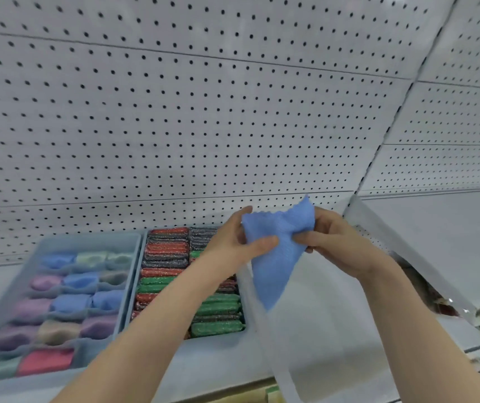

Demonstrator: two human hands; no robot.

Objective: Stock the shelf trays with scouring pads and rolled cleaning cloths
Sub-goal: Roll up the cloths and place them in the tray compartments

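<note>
My left grip and right grip pinch the blue cloth just right of the pad tray; I'd roll it tight and even for the divided tray on its left.

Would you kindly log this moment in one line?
left hand: holds blue cloth; right hand: holds blue cloth; state: unrolled, outside cloth tray

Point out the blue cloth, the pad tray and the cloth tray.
blue cloth [273,274], head view, on its hanging lower part.
pad tray [145,242], head view, on its left wall.
cloth tray [93,238], head view, on its far rim.
</note>
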